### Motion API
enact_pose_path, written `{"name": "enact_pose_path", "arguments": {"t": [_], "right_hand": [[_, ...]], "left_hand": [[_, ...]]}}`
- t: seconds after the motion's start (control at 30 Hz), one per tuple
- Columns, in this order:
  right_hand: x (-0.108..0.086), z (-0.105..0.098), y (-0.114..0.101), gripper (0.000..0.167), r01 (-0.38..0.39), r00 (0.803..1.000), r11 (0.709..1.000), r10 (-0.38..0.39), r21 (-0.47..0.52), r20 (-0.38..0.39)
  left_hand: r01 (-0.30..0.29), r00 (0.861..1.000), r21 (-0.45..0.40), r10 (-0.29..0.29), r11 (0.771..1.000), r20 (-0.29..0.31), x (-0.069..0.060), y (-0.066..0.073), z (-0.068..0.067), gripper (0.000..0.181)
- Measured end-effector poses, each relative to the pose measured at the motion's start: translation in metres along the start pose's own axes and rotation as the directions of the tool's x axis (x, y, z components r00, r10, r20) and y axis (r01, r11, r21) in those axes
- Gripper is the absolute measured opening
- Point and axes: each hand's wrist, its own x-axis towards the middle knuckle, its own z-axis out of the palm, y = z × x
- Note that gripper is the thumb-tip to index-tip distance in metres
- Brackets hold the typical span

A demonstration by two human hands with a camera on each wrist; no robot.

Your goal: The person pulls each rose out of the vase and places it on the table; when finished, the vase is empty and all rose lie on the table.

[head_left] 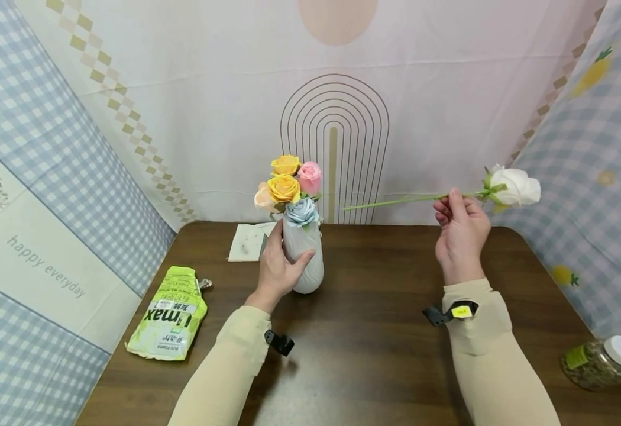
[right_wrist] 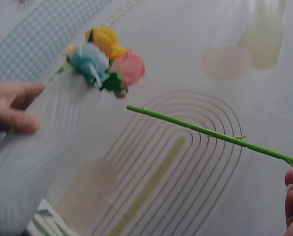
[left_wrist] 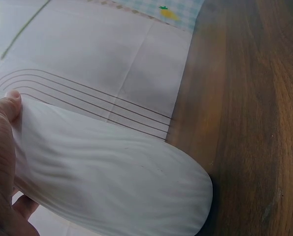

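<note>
My left hand [head_left: 280, 263] grips a white, ripple-textured vase [head_left: 309, 269] around its side; in the left wrist view the vase [left_wrist: 116, 167] fills the lower part. Out of its mouth stand yellow roses [head_left: 284, 189], a pink rose [head_left: 309, 177], a peach rose [head_left: 264, 197] and a light blue rose [head_left: 302, 212]. Off to the right, my right hand [head_left: 462, 231] pinches the green stem of a white rose [head_left: 515, 186] close below its bloom. That stem [right_wrist: 200, 129] lies nearly level, its bare end pointing left toward the vase flowers, apart from them.
A green-yellow pouch [head_left: 169, 316] lies at the left of the brown table [head_left: 374, 355], a small metal clip [head_left: 204, 284] beside it. Behind the vase is a white paper [head_left: 245, 242]. At the right edge lies a white-lidded jar [head_left: 598, 364]. Patterned cloth [head_left: 225, 118] hangs behind.
</note>
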Motion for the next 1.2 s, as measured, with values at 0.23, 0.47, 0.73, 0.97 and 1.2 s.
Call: {"name": "enact_pose_path", "arguments": {"t": [0.23,0.47,0.73,0.97,1.2], "right_hand": [[0.002,-0.051,0.007,0.023,-0.008,0.999,0.996,0.005,-0.091,-0.034],[0.001,-0.108,0.013,0.018,-0.114,0.993,0.981,0.109,-0.157,-0.039],[0.001,-0.155,0.021,0.030,-0.166,0.982,0.921,0.121,-0.353,-0.145],[-0.001,-0.176,0.024,0.034,-0.159,0.984,0.869,0.102,-0.469,-0.144],[-0.002,-0.198,0.025,0.058,-0.205,0.975,0.742,0.213,-0.638,-0.066]], "left_hand": [[0.011,1.000,-0.004,-0.011,1.000,0.009,-0.002,-0.001,0.000,0.087],[0.010,1.000,0.006,-0.010,1.000,0.001,-0.003,-0.001,0.001,0.087],[0.004,1.000,0.007,-0.004,1.000,-0.008,-0.001,-0.002,0.000,0.087],[0.012,1.000,-0.006,-0.012,1.000,0.001,-0.002,-0.002,0.000,0.087],[-0.009,1.000,-0.015,0.009,1.000,-0.014,-0.002,-0.002,0.001,0.086]]}}
